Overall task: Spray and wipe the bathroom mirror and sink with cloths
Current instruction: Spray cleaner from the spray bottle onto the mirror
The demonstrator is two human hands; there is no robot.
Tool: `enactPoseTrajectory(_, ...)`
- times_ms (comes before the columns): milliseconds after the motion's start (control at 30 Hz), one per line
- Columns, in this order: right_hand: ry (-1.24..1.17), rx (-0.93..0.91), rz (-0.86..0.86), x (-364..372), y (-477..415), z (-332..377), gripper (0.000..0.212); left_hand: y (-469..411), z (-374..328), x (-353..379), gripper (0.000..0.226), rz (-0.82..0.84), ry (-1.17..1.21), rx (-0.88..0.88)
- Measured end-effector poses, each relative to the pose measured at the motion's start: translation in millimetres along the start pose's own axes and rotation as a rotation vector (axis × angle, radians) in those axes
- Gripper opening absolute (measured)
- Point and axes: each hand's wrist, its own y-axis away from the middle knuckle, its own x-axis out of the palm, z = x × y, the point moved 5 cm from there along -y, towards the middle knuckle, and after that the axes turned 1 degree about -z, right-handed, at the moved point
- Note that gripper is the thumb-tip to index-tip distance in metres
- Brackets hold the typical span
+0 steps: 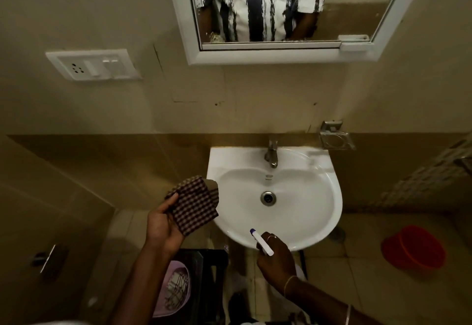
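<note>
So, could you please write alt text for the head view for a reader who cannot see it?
Over a white sink, the left hand holds a folded checked cloth and the right hand grips a white spray bottle; a white-framed mirror hangs above.

White short-sleeved shirt w/ dark blue stripes, ring on right hand, thin bangles on r. forearm.

Dim beige walls, white switch plate, red bucket on floor.

sink is glossy white ceramic, tap shiny metal, checked cloth looks woven, bucket red plastic
</note>
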Motion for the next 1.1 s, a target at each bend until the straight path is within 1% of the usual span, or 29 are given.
enactPoseTrajectory(100, 0.034, -0.021, 0.027, -4.5, 3.4, -19.5, 0.018, -1.2, 2.3, 2.8, 0.033, 0.008, -0.006, 0.001)
enactPoseTrajectory(200, 0.127, -0.053, 0.064, -10.8, 5.8, -35.7, 0.042, -0.9, 6.4, 9.4, 0.030, 0.025, -0.029, -0.002)
enactPoseTrajectory(233, 0.152, -0.037, 0.077, -11.9, 5.8, -42.6, 0.046, -1.8, 7.8, 10.8, 0.033, 0.030, -0.036, -0.003)
enactPoseTrajectory(267, 0.168, -0.014, 0.086, -11.8, 5.9, -52.9, 0.046, -2.2, 9.8, 12.7, 0.037, 0.037, -0.041, -0.006)
enactPoseTrajectory(367, 0.221, 0.054, 0.098, -10.5, 5.8, -88.8, 0.032, -4.2, 14.4, 18.6, 0.040, 0.056, -0.056, -0.012)
enactPoseTrajectory(400, 0.227, 0.081, 0.096, -9.0, 3.2, -103.9, 0.033, -5.7, 15.5, 19.7, 0.039, 0.063, -0.062, -0.015)
enactPoseTrajectory(467, 0.231, 0.124, 0.081, -15.8, 3.9, -113.1, 0.043, -7.8, 17.6, 24.1, 0.038, 0.075, -0.076, -0.018)
enactPoseTrajectory(500, 0.232, 0.139, 0.067, -25.8, 9.2, -100.8, 0.041, -9.0, 19.2, 25.3, 0.039, 0.080, -0.072, -0.021)
enactPoseTrajectory(567, 0.217, 0.147, 0.036, -45.3, 16.7, -82.5, 0.024, -10.0, 22.1, 28.6, 0.041, 0.080, -0.081, -0.017)
enactPoseTrajectory(600, 0.226, 0.132, 0.028, -51.0, 18.5, -76.6, 0.021, -9.7, 22.2, 28.1, 0.041, 0.075, -0.080, -0.017)
enactPoseTrajectory(633, 0.231, 0.132, 0.015, -58.8, 19.5, -75.6, 0.027, -10.3, 25.5, 30.0, 0.041, 0.073, -0.078, -0.029)
enactPoseTrajectory(700, 0.222, 0.190, -0.010, -69.6, 20.3, -80.7, 0.041, -13.5, 28.7, 29.3, 0.037, 0.057, -0.086, -0.030)
enactPoseTrajectory(733, 0.220, 0.231, -0.028, -74.5, 20.6, -84.7, 0.042, -15.6, 28.9, 28.6, 0.034, 0.055, -0.091, -0.028)
enactPoseTrajectory(767, 0.204, 0.266, -0.055, -81.9, 21.0, -90.1, 0.037, -16.7, 31.3, 32.4, 0.035, 0.071, -0.096, -0.035)
enactPoseTrajectory(833, 0.157, 0.324, -0.144, -95.6, 21.8, -99.4, 0.013, -19.1, 37.0, 37.3, 0.044, 0.089, -0.091, -0.060)
enactPoseTrajectory(900, 0.104, 0.361, -0.202, -105.2, 18.9, -109.5, 0.018, -19.7, 43.9, 42.9, 0.044, 0.095, -0.095, -0.082)
enactPoseTrajectory(967, 0.083, 0.388, -0.288, -115.5, 17.0, -112.0, 0.010, -20.3, 49.1, 47.1, 0.044, 0.108, -0.103, -0.094)
enactPoseTrajectory(1067, 0.026, 0.441, -0.400, -128.8, 14.4, -113.9, 0.024, -22.9, 52.3, 50.0, 0.043, 0.104, -0.123, -0.089)
enactPoseTrajectory(1100, 0.010, 0.453, -0.414, -132.8, 12.9, -112.9, 0.020, -23.0, 52.8, 52.4, 0.039, 0.113, -0.130, -0.088)
